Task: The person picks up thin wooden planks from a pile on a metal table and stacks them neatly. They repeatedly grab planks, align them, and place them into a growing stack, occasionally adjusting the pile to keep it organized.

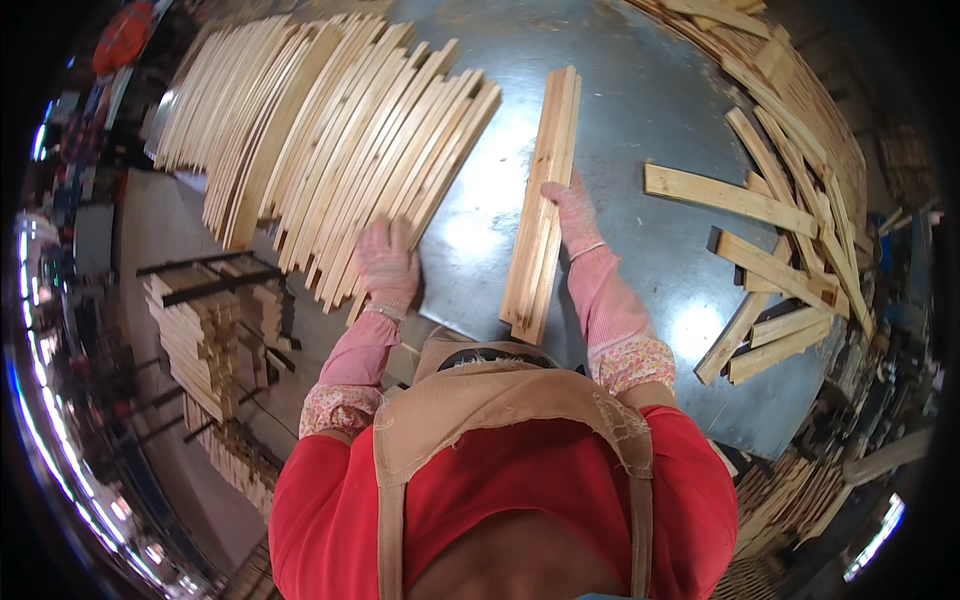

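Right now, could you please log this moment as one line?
left hand: at slat row | right hand: holding boards | loose pieces: right side of table

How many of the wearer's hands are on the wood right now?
2: the left hand on the near end of the strip row, the right hand gripping the separate strips. Neither is hidden.

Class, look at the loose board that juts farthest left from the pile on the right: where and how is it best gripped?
Probably by its left end, pinched across the width, coming from the left, where the right hand is. That end of the jutting board reaches over the metal table, while the right end lies among other loose boards.
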